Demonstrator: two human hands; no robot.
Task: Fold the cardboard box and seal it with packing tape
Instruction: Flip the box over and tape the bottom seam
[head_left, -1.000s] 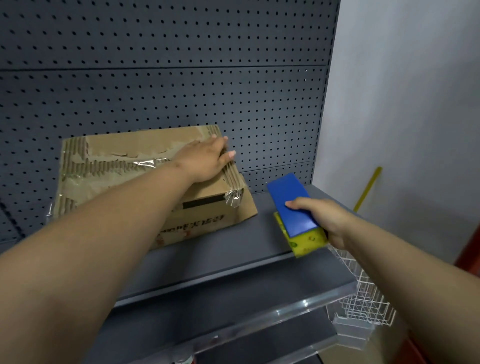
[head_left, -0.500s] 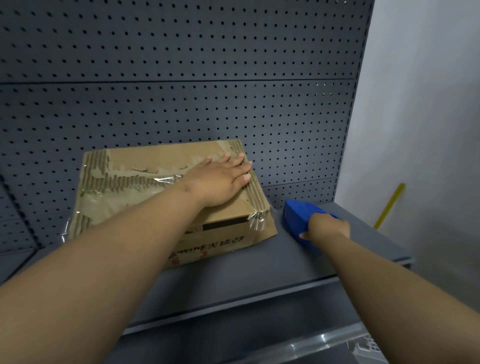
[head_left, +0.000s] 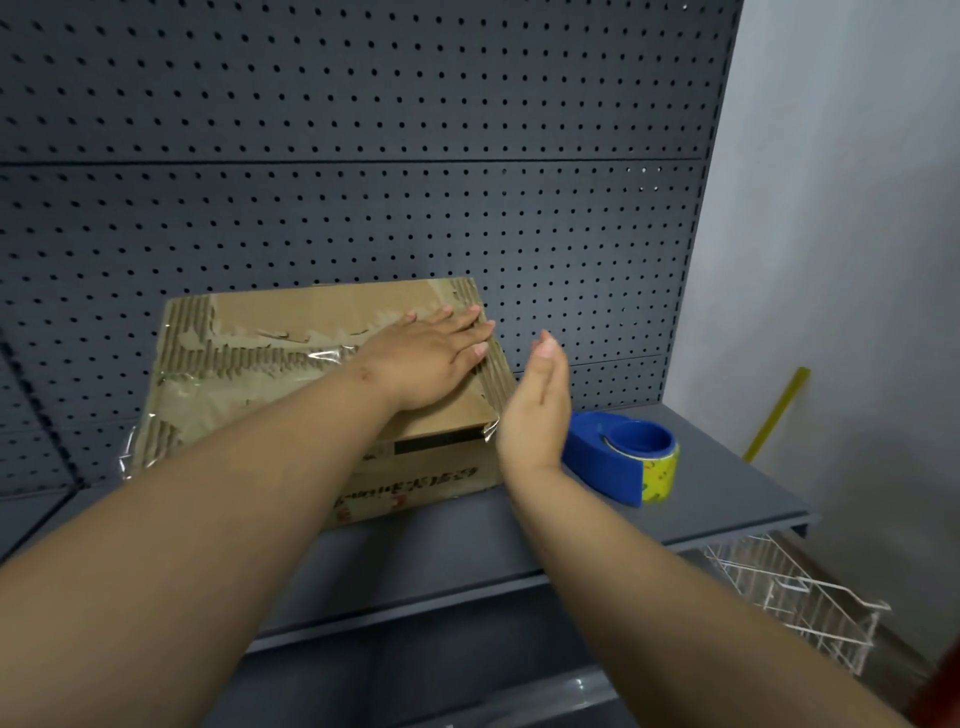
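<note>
A worn brown cardboard box (head_left: 270, 364) lies flat on the grey shelf (head_left: 727, 499), its top torn down to the corrugation and streaked with clear tape. My left hand (head_left: 431, 358) presses palm-down on the box's right part, fingers spread toward its right edge. My right hand (head_left: 537, 400) hovers edge-on just beside the box's right end, fingers straight, holding nothing. A blue tape dispenser (head_left: 618, 457) with a yellow-printed roll rests on the shelf, right of that hand.
A dark pegboard wall (head_left: 363, 156) rises behind the box. A white wire basket (head_left: 795, 597) hangs under the shelf's right end. A yellow stick (head_left: 776, 413) leans on the pale wall at right. A lower shelf edge shows below.
My right hand set the tape dispenser down on the shelf, let go of it and moved left to the box's right end. My left hand stayed pressed on the box.
</note>
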